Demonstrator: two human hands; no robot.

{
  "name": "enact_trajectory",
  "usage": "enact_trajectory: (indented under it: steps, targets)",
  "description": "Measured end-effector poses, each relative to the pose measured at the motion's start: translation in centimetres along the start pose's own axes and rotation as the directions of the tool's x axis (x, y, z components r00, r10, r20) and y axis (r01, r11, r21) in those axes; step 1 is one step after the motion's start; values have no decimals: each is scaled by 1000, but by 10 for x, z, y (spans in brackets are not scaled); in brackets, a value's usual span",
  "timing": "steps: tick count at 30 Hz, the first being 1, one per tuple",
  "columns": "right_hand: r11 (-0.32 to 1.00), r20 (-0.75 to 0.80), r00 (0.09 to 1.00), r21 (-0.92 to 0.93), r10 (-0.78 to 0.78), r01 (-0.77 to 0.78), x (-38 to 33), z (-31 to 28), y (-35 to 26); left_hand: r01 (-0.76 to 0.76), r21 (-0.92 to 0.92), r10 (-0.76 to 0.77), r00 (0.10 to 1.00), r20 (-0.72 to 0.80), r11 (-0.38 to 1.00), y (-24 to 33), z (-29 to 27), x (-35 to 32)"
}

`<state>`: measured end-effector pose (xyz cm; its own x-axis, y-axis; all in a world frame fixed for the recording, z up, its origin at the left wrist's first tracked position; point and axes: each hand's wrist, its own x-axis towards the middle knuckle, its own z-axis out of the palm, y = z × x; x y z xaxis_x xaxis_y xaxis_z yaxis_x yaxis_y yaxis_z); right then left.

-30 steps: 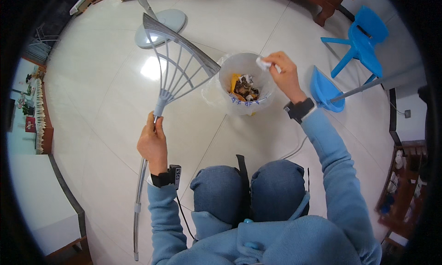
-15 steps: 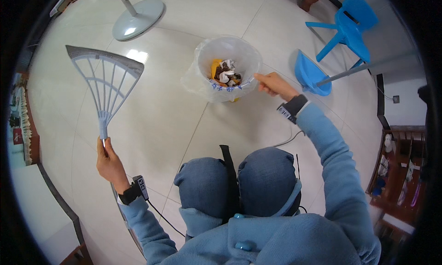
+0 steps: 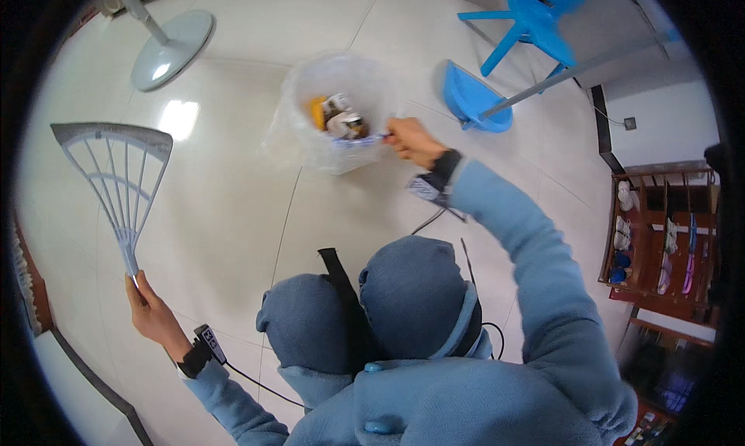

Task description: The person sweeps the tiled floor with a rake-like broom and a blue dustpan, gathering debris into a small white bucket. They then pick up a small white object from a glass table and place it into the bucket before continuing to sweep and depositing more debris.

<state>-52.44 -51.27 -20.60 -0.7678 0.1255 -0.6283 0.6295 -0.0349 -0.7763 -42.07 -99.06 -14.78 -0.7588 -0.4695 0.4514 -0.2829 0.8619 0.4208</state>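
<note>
Clear plastic bag [image 3: 330, 112] lines a bin on the pale tile floor [image 3: 233, 213], ahead of the knees; scraps, orange and dark, show inside. Right hand [image 3: 410, 138] is at the bag's right rim, fingers pinched on its edge, so the nearer hand by far. Left hand [image 3: 151, 314], well left of the bag and behind it, is clenched on the handle of a grey fan-shaped broom frame [image 3: 116, 174]. Long axis runs away from that hand, head farthest. Hands well apart. Blue dustpan [image 3: 473, 97] just right of the bag.
</note>
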Motion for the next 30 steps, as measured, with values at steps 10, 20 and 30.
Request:
enact_trajectory:
  steps: [10, 20, 30]
  targets:
    - [922, -276, 932, 369, 234, -122, -218, -188, 107, -19, 157, 3, 995, 97, 987, -7, 4, 0]
    - [763, -558, 681, 646, 474, -2, -298, -310, 258, -79, 146, 45, 973, 224, 986, -10, 16, 5]
    - [878, -537, 803, 478, 257, 39, -312, -355, 303, -193, 206, 97, 911, 401, 959, 15, 19, 10]
